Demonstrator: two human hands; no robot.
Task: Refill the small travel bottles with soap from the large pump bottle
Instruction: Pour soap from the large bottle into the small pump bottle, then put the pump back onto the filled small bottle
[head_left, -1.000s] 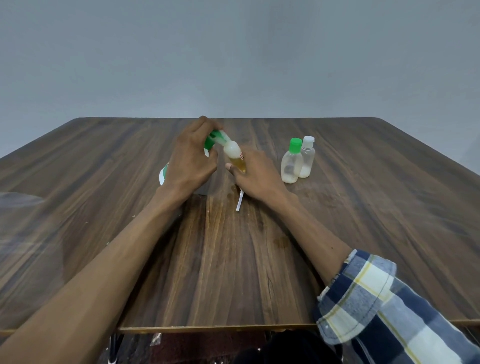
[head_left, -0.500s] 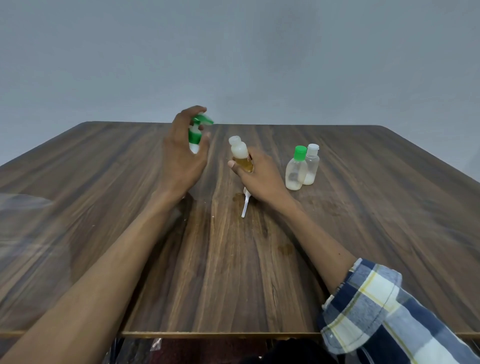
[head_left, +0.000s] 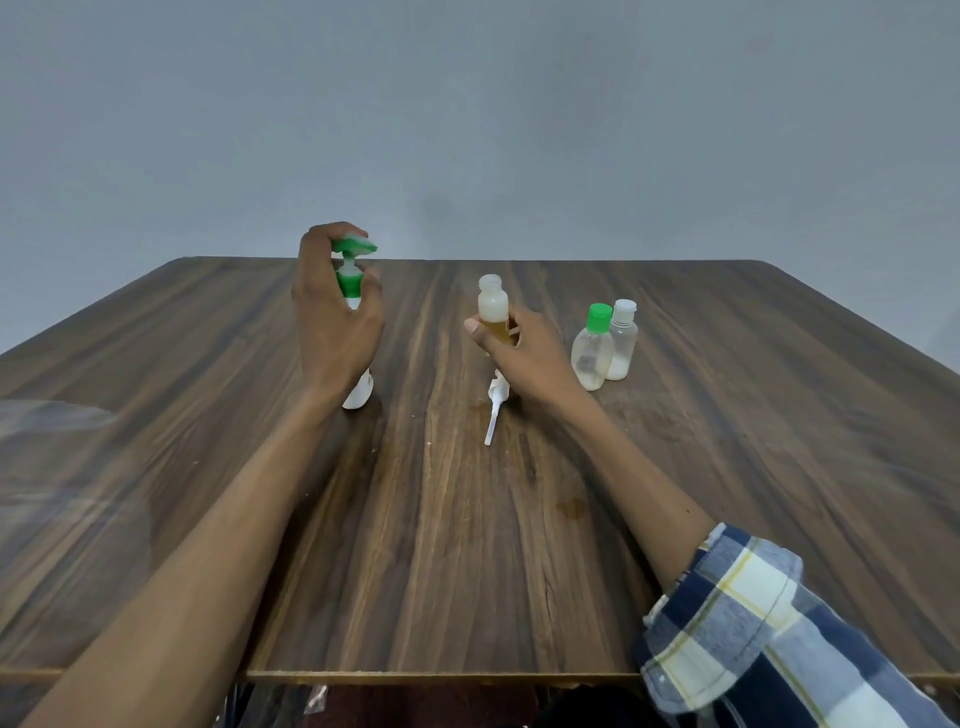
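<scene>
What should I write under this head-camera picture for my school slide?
Left hand grips the white pump bottle with green pump; right hand holds an uncapped small bottle of amber soap on a wooden table.

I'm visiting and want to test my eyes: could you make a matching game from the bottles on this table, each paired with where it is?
Things:
1. pump bottle
2. uncapped small bottle
3. green-capped small bottle
4. white-capped small bottle

Places or states:
A. held in the right hand
B. standing free, farthest right
C. held by the left hand
D. standing free, just left of another small bottle

Pairs: 1-C, 2-A, 3-D, 4-B
</scene>
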